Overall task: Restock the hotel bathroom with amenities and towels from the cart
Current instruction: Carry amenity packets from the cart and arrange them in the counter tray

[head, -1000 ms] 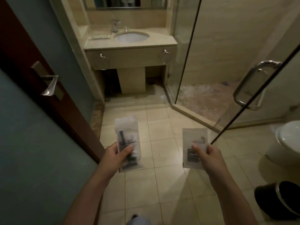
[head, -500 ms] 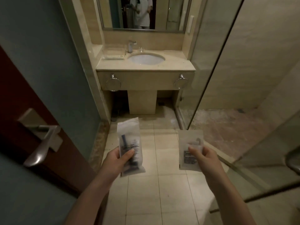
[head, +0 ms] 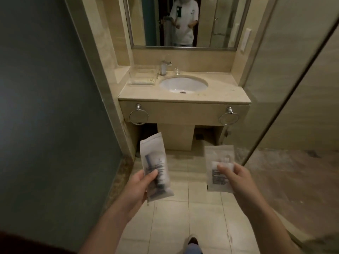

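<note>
STEP: restocking amenities, packets not yet placed | left hand (head: 139, 186) is pinching tube sachet (head: 154, 151), lower centre | right hand (head: 238, 180) is pinching flat sachet (head: 219, 156), just right | NEXT: probably reaching both to clear tray (head: 141, 83) on vanity desk (head: 223, 90), upper centre

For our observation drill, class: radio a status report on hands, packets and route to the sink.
Left hand grips tall toiletry packet. Right hand pinches square packet. Vanity straight ahead, glass shower panel to its right.

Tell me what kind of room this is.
Probably a hotel bathroom: a sink under a wall mirror, a glass shower screen, and a sealed amenity packet in the left hand.
</note>
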Demonstrator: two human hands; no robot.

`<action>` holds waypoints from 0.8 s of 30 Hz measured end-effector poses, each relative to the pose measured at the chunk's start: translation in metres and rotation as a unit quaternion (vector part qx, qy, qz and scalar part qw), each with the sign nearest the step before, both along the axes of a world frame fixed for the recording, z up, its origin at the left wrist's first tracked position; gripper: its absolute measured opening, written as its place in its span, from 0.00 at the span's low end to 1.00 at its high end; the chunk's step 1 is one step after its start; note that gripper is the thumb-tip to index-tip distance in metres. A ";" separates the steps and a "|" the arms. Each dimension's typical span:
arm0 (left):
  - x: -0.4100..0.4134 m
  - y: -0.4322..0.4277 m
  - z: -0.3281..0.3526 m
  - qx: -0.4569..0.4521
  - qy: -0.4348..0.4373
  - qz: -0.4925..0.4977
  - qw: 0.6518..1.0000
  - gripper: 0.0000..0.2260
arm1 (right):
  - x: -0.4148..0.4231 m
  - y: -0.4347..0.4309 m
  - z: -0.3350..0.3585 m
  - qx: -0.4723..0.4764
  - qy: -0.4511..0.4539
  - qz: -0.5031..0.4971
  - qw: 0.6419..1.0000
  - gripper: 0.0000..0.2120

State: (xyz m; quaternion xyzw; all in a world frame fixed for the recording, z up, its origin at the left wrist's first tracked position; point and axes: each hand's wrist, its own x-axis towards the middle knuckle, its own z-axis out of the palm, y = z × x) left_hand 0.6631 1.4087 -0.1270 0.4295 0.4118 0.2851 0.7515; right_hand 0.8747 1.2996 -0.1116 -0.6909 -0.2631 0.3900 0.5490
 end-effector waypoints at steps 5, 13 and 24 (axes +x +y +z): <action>0.074 0.081 0.007 -0.113 -0.068 0.112 0.985 0.11 | 0.081 0.085 0.006 0.001 0.064 0.002 0.998 0.07; 0.156 0.195 0.021 -0.128 -0.087 0.154 0.976 0.11 | 0.165 0.208 0.009 0.001 0.056 0.054 0.997 0.06; 0.212 0.365 0.011 -0.146 -0.077 0.146 0.975 0.15 | 0.221 0.381 0.002 0.013 0.064 0.069 0.995 0.07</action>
